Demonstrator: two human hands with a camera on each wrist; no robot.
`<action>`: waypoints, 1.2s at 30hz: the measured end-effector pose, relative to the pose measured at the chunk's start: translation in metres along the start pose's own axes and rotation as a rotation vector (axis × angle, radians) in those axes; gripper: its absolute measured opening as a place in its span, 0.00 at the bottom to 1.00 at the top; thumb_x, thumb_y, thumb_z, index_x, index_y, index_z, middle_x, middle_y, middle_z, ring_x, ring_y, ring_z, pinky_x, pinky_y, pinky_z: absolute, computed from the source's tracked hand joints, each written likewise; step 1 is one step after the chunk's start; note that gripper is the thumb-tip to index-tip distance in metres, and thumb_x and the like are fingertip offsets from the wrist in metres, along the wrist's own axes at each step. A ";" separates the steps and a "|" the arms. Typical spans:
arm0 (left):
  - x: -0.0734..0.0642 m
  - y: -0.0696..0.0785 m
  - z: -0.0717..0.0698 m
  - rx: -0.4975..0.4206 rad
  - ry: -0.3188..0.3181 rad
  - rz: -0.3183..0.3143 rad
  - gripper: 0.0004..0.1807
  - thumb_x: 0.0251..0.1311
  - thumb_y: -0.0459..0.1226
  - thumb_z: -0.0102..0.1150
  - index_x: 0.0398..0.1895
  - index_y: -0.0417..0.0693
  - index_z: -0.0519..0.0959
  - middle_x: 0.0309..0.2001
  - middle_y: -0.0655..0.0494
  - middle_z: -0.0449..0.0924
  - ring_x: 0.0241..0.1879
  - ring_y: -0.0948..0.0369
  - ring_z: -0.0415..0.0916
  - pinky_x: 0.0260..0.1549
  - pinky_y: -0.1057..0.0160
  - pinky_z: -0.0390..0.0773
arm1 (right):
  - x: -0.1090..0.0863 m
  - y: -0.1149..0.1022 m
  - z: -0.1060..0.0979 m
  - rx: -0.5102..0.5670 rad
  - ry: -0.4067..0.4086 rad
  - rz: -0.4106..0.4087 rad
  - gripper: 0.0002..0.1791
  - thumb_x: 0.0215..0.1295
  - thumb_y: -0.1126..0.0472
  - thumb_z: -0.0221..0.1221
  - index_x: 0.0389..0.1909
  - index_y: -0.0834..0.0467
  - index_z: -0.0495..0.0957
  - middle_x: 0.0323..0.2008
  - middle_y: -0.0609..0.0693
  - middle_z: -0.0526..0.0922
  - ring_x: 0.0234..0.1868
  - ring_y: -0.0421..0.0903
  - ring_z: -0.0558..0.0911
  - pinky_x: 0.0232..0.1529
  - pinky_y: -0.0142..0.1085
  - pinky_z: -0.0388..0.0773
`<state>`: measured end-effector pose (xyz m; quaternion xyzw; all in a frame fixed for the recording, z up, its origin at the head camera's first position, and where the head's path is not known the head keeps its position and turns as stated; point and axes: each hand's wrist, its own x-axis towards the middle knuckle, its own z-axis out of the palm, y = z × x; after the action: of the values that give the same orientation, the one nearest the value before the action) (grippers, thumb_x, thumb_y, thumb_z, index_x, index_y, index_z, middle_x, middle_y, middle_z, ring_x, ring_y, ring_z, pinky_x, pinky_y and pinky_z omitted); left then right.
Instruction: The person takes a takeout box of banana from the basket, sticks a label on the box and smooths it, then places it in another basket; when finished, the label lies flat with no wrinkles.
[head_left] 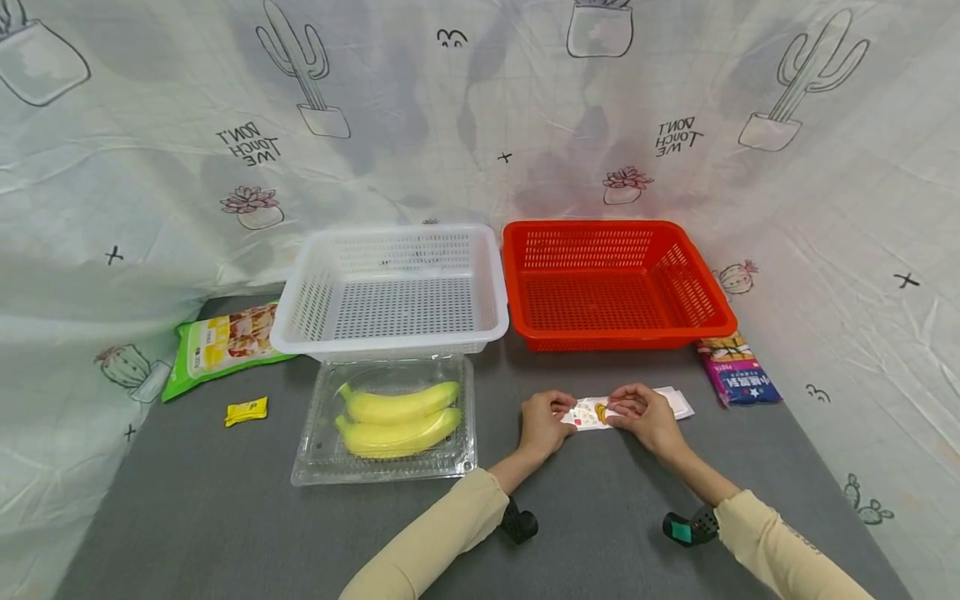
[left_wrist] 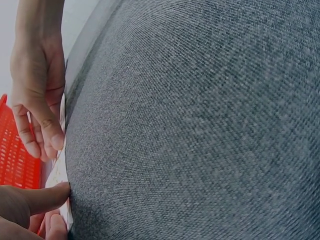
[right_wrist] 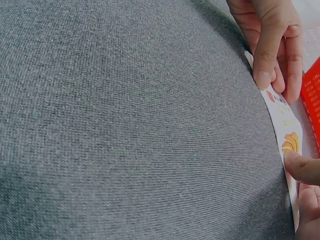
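1. Pinched at left end by left hand (head_left: pixel 543 428), farther right by right hand (head_left: pixel 652 421): white packet (head_left: pixel 588 415), right of centre, lower half of frame.
2. Underneath: dark grey, woven-textured work surface (head_left: pixel 600 525) across lower frame.
3. Across top and down both sides: pale, creased, cactus-printed cloth (head_left: pixel 405 108).

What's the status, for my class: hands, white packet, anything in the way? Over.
Left hand at white packet, left end; right hand near its middle. Printed side up. Red basket beyond, not blocking.
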<state>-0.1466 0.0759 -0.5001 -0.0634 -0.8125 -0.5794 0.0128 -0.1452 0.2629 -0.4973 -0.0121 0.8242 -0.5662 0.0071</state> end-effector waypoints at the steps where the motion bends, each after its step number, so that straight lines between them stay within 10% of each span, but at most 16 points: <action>1: 0.000 -0.001 0.000 -0.005 0.004 0.015 0.18 0.31 0.14 0.69 0.30 0.32 0.83 0.29 0.47 0.84 0.29 0.59 0.81 0.31 0.68 0.81 | 0.000 0.000 0.000 -0.018 0.013 -0.005 0.22 0.45 0.81 0.68 0.43 0.77 0.72 0.39 0.71 0.80 0.35 0.36 0.82 0.37 0.24 0.78; 7: 0.002 -0.008 0.000 -0.031 0.015 0.111 0.18 0.29 0.14 0.67 0.28 0.36 0.83 0.26 0.53 0.82 0.26 0.67 0.78 0.27 0.72 0.79 | -0.001 0.003 -0.001 -0.126 0.057 -0.060 0.22 0.41 0.78 0.71 0.39 0.73 0.75 0.36 0.67 0.82 0.33 0.36 0.81 0.35 0.22 0.77; 24: 0.002 0.001 0.001 0.082 -0.003 0.013 0.18 0.30 0.16 0.69 0.32 0.32 0.84 0.27 0.46 0.81 0.28 0.57 0.81 0.27 0.75 0.75 | 0.010 0.016 -0.018 -0.389 -0.092 -0.288 0.16 0.46 0.67 0.73 0.38 0.65 0.85 0.34 0.56 0.81 0.26 0.38 0.70 0.24 0.24 0.65; 36: 0.002 0.001 -0.001 0.113 -0.016 0.013 0.18 0.31 0.17 0.71 0.33 0.32 0.85 0.27 0.47 0.81 0.29 0.57 0.80 0.28 0.74 0.75 | 0.011 0.010 -0.015 -0.398 -0.144 -0.255 0.13 0.49 0.70 0.71 0.38 0.66 0.84 0.33 0.55 0.80 0.30 0.41 0.69 0.28 0.28 0.65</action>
<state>-0.1487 0.0760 -0.4984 -0.0724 -0.8435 -0.5320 0.0139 -0.1567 0.2804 -0.5015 -0.1574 0.9087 -0.3865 -0.0083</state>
